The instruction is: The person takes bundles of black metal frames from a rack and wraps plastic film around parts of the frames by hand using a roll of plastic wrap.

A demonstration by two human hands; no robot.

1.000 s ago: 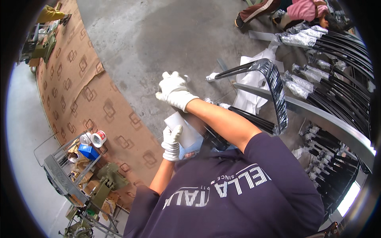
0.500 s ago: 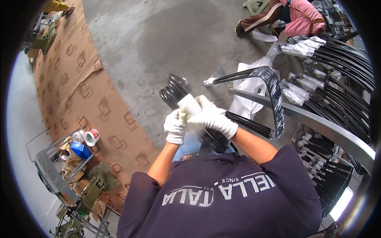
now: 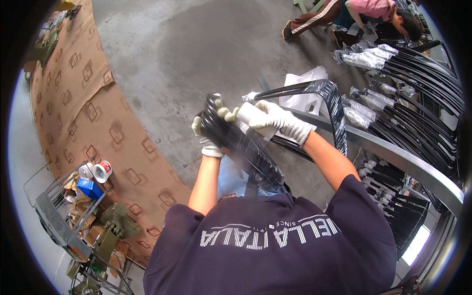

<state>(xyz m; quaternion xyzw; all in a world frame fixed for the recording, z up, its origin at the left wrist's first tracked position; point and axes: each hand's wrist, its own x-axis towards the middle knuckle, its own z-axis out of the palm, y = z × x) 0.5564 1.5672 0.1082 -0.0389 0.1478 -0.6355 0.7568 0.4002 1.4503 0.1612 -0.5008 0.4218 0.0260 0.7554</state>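
Both my hands wear white knit gloves. My left hand (image 3: 210, 147) is closed around a bundle of black bent tubes (image 3: 216, 123), its fingers showing on both sides. My right hand (image 3: 285, 123) grips a small white roll of stretch film (image 3: 250, 115) just right of the bundle's upper end. A thin clear sheet seems to hang between the roll and the tubes, though it is blurred. Shiny film covers the lower part of the bundle, which slopes down toward my lap.
A film-wrapped bent tube bundle (image 3: 332, 96) rests by a metal rail (image 3: 383, 147) at right. Beyond are racks of black tubes (image 3: 408, 110) with plastic-covered ends. A co-worker (image 3: 373, 12) bends at the far right. Patterned brown matting (image 3: 93, 103) and a cluttered cart (image 3: 73, 216) lie left.
My right hand has drawn the roll rightward, off the bundle. My left hand has gone from beside the roll to around the tubes. The co-worker's head has come into view.
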